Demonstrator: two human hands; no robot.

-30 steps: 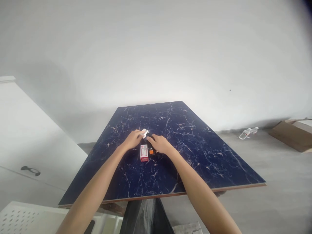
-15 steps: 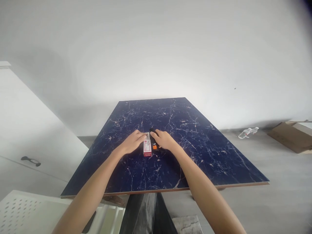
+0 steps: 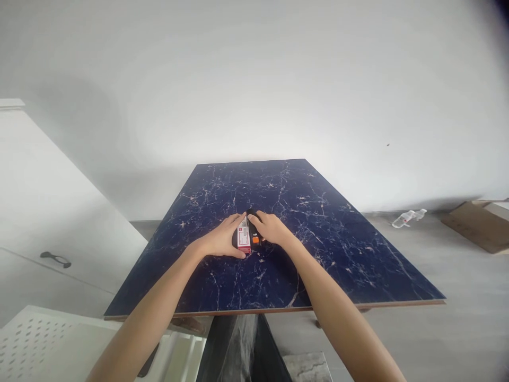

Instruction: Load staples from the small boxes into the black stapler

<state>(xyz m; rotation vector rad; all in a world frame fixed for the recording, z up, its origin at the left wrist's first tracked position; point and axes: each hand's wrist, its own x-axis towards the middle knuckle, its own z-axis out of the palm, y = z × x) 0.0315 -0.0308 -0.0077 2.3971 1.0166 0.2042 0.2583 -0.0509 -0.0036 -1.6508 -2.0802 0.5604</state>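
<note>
A small red-and-white box (image 3: 244, 239) lies on the dark blue marbled table (image 3: 254, 286). My left hand (image 3: 220, 237) spans its length, with the thumb at the near end and the fingertips at the far end. Close against the box's right side is a black object with an orange part (image 3: 255, 240), its exact kind not clear. Over that black object is my right hand (image 3: 271, 227), closed around its upper part with the thumb along the top. My right fingers partly hide it.
Behind the table stands a pale wall (image 3: 254, 95). A white cabinet (image 3: 47, 201) is at the left, and a white perforated surface (image 3: 32, 339) sits below it. On the floor to the right are a clear plastic bottle (image 3: 403, 218) and an open cardboard box (image 3: 473, 225).
My left hand has spread from the far end of the red-and-white box to span its length, thumb now at the near end. My right hand stays on the black object.
</note>
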